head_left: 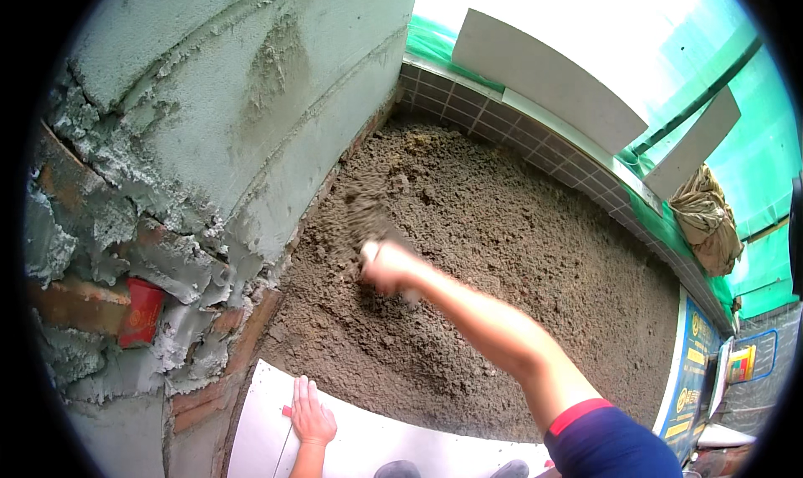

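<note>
My left hand [314, 419] lies flat, fingers stretched, on a white tile or board [401, 440] along the near edge. A small red tab [287, 411] shows beside its fingers. My right hand [391, 266] reaches far forward over a bed of damp grey-brown mortar [519, 294]. It is closed around what looks like a trowel [368, 214], smeared by motion, at the mortar's surface near the left wall. The trowel's outline and handle are mostly hidden or blurred.
A rough plastered wall [293, 102] with exposed brick rises at the left, a red cup-like box [142, 312] set in it. Dark tiles [535, 148] edge the far side, below pale boards [544, 76] and green netting. A crumpled sack [707, 219] and blue printed sheet [690, 369] are at right.
</note>
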### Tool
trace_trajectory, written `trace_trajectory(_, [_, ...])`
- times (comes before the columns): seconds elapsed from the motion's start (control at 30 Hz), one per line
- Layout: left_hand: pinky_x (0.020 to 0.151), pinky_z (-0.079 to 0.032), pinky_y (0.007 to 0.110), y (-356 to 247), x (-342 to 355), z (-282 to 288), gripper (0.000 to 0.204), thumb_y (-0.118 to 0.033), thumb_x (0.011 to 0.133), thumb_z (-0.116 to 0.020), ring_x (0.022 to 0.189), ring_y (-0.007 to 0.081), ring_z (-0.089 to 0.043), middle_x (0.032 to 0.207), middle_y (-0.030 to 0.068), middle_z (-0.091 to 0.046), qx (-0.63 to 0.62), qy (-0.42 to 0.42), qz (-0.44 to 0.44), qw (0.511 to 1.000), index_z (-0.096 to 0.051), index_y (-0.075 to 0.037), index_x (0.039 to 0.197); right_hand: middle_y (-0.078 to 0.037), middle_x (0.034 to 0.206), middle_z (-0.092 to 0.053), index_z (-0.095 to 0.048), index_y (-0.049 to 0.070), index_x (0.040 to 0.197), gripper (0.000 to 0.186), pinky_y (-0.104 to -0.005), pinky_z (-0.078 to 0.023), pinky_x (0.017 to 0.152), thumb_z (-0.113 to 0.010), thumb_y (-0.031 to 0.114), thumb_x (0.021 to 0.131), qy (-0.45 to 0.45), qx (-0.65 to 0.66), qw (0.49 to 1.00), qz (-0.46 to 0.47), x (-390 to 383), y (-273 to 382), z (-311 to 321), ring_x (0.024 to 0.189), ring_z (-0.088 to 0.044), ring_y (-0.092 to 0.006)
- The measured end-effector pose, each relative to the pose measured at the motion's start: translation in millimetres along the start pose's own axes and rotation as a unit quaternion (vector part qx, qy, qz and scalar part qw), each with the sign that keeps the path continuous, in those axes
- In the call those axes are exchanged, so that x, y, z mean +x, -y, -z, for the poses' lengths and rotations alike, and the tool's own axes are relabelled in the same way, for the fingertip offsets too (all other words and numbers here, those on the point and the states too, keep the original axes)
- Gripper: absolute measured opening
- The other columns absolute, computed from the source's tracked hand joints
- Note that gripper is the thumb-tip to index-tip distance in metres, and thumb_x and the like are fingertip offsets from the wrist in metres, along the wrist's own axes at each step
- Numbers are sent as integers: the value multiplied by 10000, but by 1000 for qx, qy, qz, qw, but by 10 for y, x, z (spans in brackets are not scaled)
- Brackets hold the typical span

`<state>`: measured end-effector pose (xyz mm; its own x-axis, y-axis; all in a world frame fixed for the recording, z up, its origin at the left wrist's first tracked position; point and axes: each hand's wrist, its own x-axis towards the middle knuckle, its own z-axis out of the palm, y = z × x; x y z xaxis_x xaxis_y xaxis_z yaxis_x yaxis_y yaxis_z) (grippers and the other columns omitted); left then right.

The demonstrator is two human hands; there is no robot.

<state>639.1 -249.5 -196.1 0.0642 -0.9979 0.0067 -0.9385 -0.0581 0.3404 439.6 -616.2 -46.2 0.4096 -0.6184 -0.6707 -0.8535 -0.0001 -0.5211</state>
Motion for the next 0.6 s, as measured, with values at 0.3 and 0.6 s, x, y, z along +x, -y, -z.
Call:
trace_trajectory(0.3, [1195, -278, 503, 19, -41, 70, 635, -111, 854, -535, 1442, 455, -338, 1526, 267, -390, -13, 30, 35, 999, -389, 49, 1451, -186, 935, -615, -531, 18, 1198, 251, -348, -565, 593, -471, 130, 981, -123, 16, 992, -25, -672, -450, 455, 700, -611, -206])
trace_trajectory(0.6, [1193, -289, 505, -15, 72, 21, 600, -125, 866, -528, 1427, 457, -360, 1511, 269, -406, -35, -10, -6, 999, -411, 65, 1423, -218, 1036, -704, -605, 27, 1146, 255, -455, -578, 844, -488, 69, 924, -27, -299, 954, -15, 63, -995, 232, 979, -703, -354])
